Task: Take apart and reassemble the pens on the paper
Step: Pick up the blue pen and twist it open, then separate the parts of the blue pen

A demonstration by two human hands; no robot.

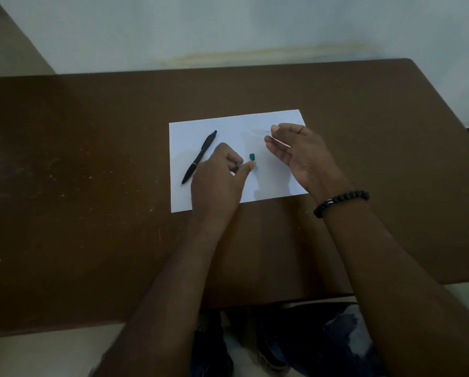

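Note:
A white sheet of paper [228, 126] lies on the brown table. On its left part rests a whole black pen [199, 157], tip pointing toward me. My left hand [217, 180] pinches a small teal pen piece [238, 164] between thumb and fingers. Just right of it a small teal cap piece [252, 156] stands on the paper. My right hand [296, 153], with a black bead bracelet on the wrist, hovers over the paper's right side and holds a thin clear refill tube [278, 141] between its fingers.
The brown table [91, 186] runs wide to the left and right of the paper, and its near edge lies just before my knees. A pale wall rises behind the far edge.

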